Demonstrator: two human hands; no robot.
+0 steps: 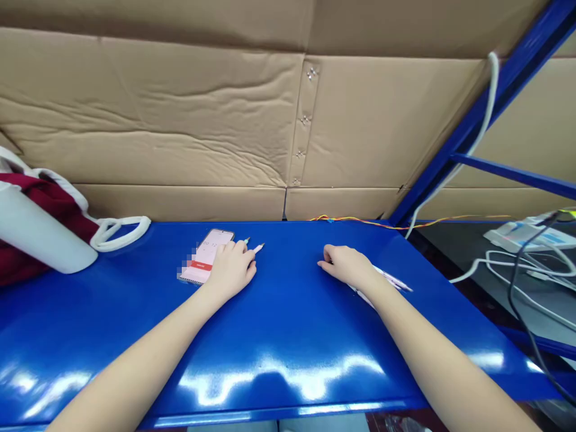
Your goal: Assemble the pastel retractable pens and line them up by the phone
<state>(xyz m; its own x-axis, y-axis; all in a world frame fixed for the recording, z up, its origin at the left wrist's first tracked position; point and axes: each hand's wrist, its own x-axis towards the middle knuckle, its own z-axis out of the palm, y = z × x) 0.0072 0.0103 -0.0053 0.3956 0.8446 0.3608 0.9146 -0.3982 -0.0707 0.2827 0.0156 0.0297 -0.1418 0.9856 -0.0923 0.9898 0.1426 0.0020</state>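
Toward the left of the blue table, my left hand [230, 270] is closed over two slim pens. The tips of a light pink pen [258, 248] and a greenish pen [246, 240] stick out past its fingers; their rear parts are hidden under the palm. Just left of that hand lies a phone [210, 252] with a pale screen and a red bar, partly behind the fingers. Farther right, my right hand [346, 263] has its fingers curled in, and what they may hold is hidden. Several light-coloured pens [393, 279] lie beneath and beside the right wrist.
A white cylinder [45, 231] and a dark red bag [58, 204] with white handles stand at the left. Cardboard [202, 120] backs the blue table [279, 324]. Yellow-red wires [355, 220] run along the back edge. White cables [522, 282] and a blue frame post [463, 132] are at the right.
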